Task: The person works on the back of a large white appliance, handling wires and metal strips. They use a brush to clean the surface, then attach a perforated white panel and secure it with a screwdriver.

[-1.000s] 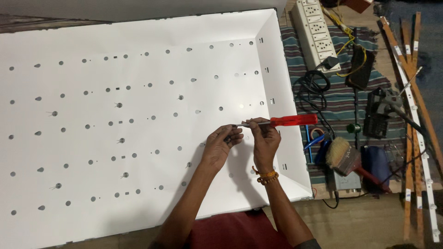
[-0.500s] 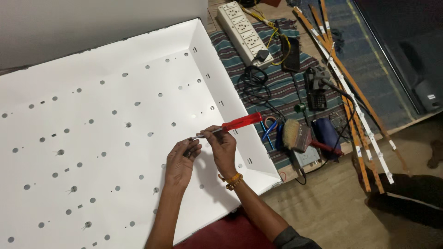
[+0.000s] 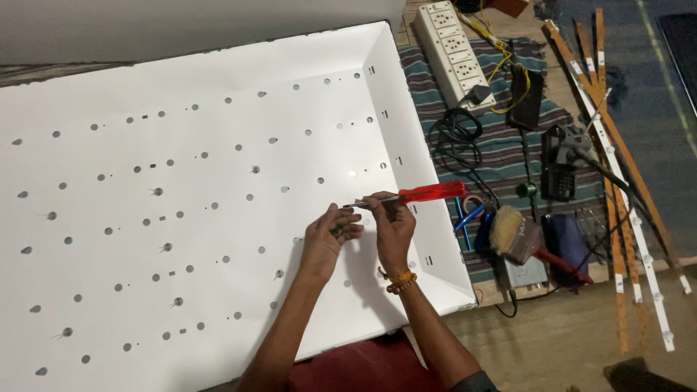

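My right hand [image 3: 392,226] grips a screwdriver with a red handle [image 3: 428,193] by its metal shaft, the handle pointing right. My left hand [image 3: 328,236] sits just left of it, fingers pinched around a small dark part at the screwdriver's tip; the part is too small to identify. Both hands hover over the lower right area of a large white panel [image 3: 181,189] dotted with several round holes and raised side walls.
Right of the panel lies a striped cloth [image 3: 508,145] with a white power strip [image 3: 454,51], black cables [image 3: 454,127], a black adapter [image 3: 526,87], a paintbrush [image 3: 519,236] and blue-handled pliers [image 3: 472,214]. Long light strips [image 3: 624,189] lie further right.
The camera view has shifted and tilted, then swung back. My hands stay together at the screwdriver tip over the same corner of the panel.
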